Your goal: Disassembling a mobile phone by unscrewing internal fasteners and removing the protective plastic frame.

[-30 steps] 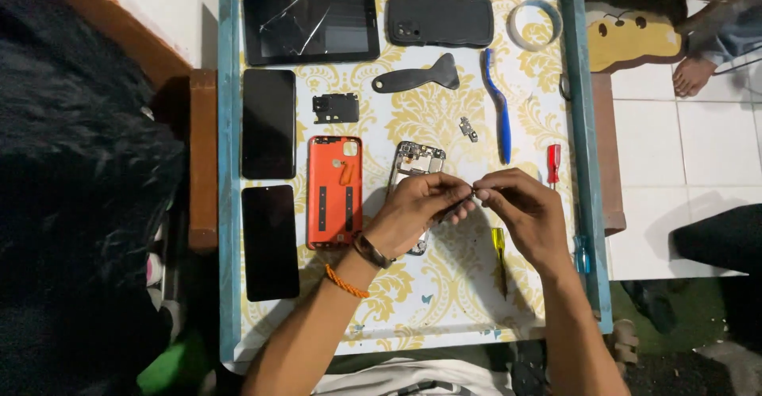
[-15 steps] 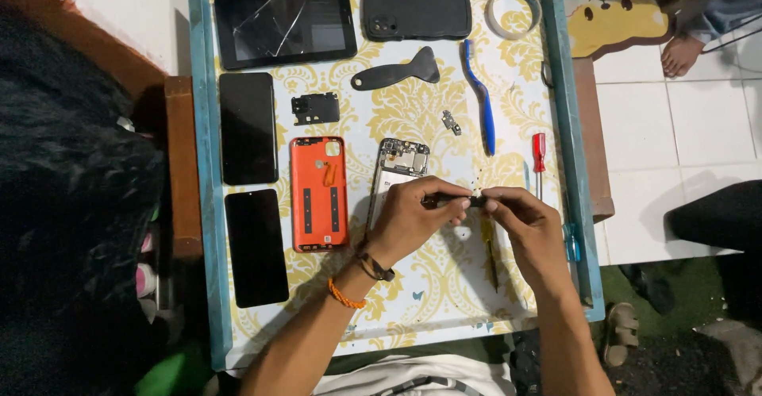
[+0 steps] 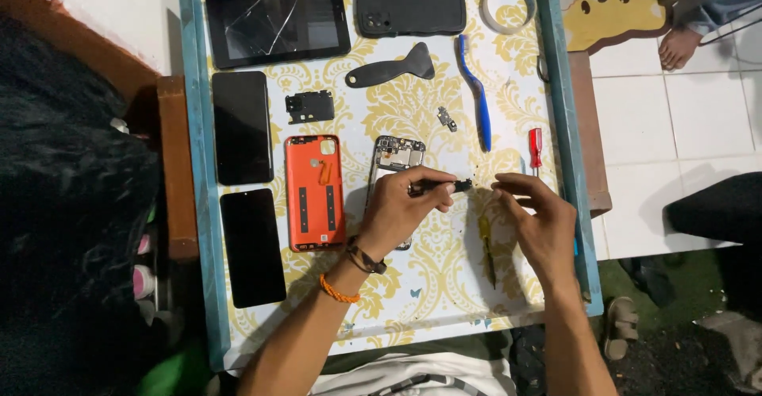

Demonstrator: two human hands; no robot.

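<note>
The left hand (image 3: pixel 401 209) is closed in a pinch around a small black part (image 3: pixel 444 185), which it holds above the opened phone frame (image 3: pixel 394 158), the hand covering the frame's lower half; the right hand (image 3: pixel 533 217) hovers just beside that part with its fingers curled and apart, gripping nothing that can be seen; a yellow-handled screwdriver (image 3: pixel 486 245) lies on the patterned tray (image 3: pixel 413 285) between the 2 hands; an orange back cover (image 3: pixel 316 193) sits just left of the frame; a red screwdriver (image 3: pixel 536 147) lies near the right rim; further up lie a blue toothbrush (image 3: pixel 476 90), a black scraper (image 3: pixel 390 68) and a small black bracket (image 3: pixel 309 106); 2 dark phones (image 3: pixel 242 126) rest along the left side, and a cracked tablet (image 3: pixel 276 24), a black case (image 3: pixel 409 9) and a tape roll (image 3: pixel 508 5) line the top.
</note>
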